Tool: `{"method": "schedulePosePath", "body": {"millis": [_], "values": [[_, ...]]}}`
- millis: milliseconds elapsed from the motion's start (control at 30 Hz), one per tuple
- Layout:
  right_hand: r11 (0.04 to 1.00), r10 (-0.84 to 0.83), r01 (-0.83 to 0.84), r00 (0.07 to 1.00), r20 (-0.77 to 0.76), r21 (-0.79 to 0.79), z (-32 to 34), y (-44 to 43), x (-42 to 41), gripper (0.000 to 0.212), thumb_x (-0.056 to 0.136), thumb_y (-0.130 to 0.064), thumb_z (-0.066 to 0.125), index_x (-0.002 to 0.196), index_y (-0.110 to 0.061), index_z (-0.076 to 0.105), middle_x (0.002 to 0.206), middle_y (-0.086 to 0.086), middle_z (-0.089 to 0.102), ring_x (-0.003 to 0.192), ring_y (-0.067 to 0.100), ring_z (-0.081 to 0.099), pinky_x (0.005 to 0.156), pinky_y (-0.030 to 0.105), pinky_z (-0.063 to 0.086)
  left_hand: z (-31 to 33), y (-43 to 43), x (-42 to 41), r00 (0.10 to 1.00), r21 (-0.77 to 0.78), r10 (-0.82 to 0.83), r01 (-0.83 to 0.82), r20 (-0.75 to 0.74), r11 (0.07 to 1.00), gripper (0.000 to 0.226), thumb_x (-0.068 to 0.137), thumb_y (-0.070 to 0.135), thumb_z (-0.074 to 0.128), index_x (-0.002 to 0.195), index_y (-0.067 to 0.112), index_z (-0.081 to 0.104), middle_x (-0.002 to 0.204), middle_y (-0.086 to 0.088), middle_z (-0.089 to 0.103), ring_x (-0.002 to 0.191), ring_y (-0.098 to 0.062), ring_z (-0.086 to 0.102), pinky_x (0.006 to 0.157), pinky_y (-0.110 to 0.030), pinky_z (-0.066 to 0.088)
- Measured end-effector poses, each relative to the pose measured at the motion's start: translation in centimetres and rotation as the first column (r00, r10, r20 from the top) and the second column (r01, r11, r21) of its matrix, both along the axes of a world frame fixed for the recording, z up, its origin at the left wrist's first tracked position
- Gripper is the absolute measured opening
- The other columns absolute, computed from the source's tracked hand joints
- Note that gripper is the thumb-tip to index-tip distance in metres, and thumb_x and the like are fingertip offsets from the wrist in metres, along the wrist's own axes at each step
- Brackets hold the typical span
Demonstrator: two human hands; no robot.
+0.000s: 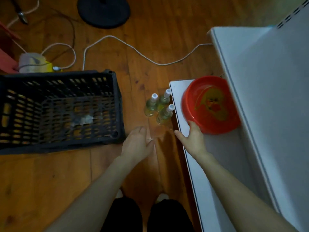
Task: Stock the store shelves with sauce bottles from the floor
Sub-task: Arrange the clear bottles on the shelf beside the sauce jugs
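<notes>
Three clear sauce bottles [158, 108] with white caps stand upright on the wooden floor, close against the front edge of the white lower shelf [190, 148]. A red bowl [210, 104] sits on that shelf. My right hand [192, 138] rests on the shelf with its fingers at the bowl's near rim; whether they curl round the rim is unclear. My left hand [138, 143] hovers open above the floor, a short way in front of the bottles and holding nothing.
A black plastic crate [58, 111] stands on the floor to the left. A white cable [133, 49] snakes across the floorboards behind the bottles. A black round stand base [103, 11] is at the back. A higher white shelf [267, 81] overhangs on the right.
</notes>
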State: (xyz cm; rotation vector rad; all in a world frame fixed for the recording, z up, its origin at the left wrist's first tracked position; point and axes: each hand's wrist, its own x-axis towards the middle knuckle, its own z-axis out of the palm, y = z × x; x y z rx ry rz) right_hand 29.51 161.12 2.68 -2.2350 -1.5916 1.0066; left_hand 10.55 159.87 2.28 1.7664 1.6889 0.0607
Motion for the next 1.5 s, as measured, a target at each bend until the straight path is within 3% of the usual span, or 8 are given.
{"method": "schedulePosePath", "body": {"millis": [300,533,700,800,1067,1267,1400,1500], "values": [[0.993,-0.04,0.051,0.993,-0.111,0.105,-19.3,4.4,0.7,0.075,0.079,-0.033,0.069,0.138,-0.004,0.033,0.139,0.014,0.045,0.129,0.026,0.042,0.106,0.041,0.037,-20.6,4.9,3.3,0.992,0.06,0.089,-0.094,0.085,0.994,0.065,0.089,0.033,0.056,0.14,0.003,0.028,0.142,-0.014,0.037,0.133,-0.027,0.032,0.107,-0.032,0.026],[0.962,0.007,0.039,0.986,-0.168,0.269,-25.7,7.4,1.3,0.061,0.076,-0.025,0.073,0.127,-0.009,0.043,0.125,0.006,0.055,0.117,0.019,0.051,0.089,0.021,0.037,-28.5,11.8,3.3,0.977,0.186,0.185,-0.202,0.107,0.962,0.086,0.085,0.036,0.063,0.145,0.002,0.012,0.151,-0.017,0.024,0.139,-0.03,0.022,0.113,-0.038,0.022],[0.936,-0.013,0.11,0.959,-0.281,0.333,-27.7,8.8,0.9,0.068,0.07,-0.019,0.077,0.127,-0.014,0.041,0.111,-0.008,0.05,0.104,0.007,0.049,0.089,0.021,0.039,-31.6,15.3,3.5,0.9,0.221,0.24,-0.333,0.364,0.917,0.101,0.065,0.035,0.081,0.143,0.009,0.022,0.143,-0.011,0.039,0.133,-0.025,0.036,0.108,-0.043,0.034],[0.925,-0.045,0.162,0.945,-0.324,0.344,-28.6,9.4,0.6,0.082,0.067,-0.02,0.08,0.134,-0.013,0.034,0.119,-0.005,0.05,0.105,0.003,0.046,0.088,0.016,0.036,-32.6,16.0,3.9,0.823,0.199,0.265,-0.408,0.503,0.891,0.103,0.063,0.028,0.084,0.143,0.01,0.023,0.142,-0.008,0.041,0.132,-0.022,0.038,0.108,-0.039,0.034],[0.888,-0.13,0.27,0.924,-0.36,0.372,-29.6,9.1,0.2,0.071,0.067,-0.017,0.08,0.125,-0.012,0.04,0.104,-0.013,0.049,0.092,-0.001,0.048,0.071,-0.006,0.033,-32.4,14.8,4.4,0.712,0.179,0.317,-0.527,0.627,0.831,0.08,0.065,0.014,0.082,0.133,0.008,0.04,0.12,0.0,0.056,0.109,-0.01,0.051,0.086,-0.011,0.04],[0.904,-0.187,0.301,0.916,-0.355,0.303,-24.4,4.0,-0.4,0.074,0.066,-0.018,0.081,0.127,-0.017,0.04,0.099,-0.024,0.048,0.091,-0.006,0.051,0.085,0.008,0.041,-27.8,8.4,3.4,0.717,0.101,0.364,-0.516,0.595,0.851,0.079,0.06,0.018,0.083,0.13,0.016,0.045,0.117,0.004,0.057,0.109,-0.014,0.054,0.09,-0.024,0.043],[0.911,-0.218,0.324,0.903,-0.37,0.256,-16.6,0.8,-1.0,0.074,0.067,-0.015,0.081,0.128,-0.018,0.039,0.093,-0.033,0.044,0.079,-0.026,0.048,0.07,-0.007,0.034,-20.1,4.2,2.4,0.699,0.029,0.398,-0.513,0.594,0.858,0.077,0.061,0.016,0.084,0.128,0.018,0.046,0.113,0.009,0.056,0.11,-0.015,0.057,0.093,-0.032,0.048],[0.915,-0.246,0.341,0.894,-0.375,0.213,-9.7,-0.9,-1.7,0.072,0.066,-0.016,0.081,0.126,-0.02,0.041,0.092,-0.031,0.046,0.079,-0.03,0.046,0.071,-0.003,0.036,-12.5,2.1,1.6,0.702,0.025,0.411,-0.521,0.582,0.853,0.076,0.061,0.021,0.084,0.127,0.019,0.047,0.114,0.006,0.062,0.105,-0.012,0.059,0.092,-0.032,0.05]]}}
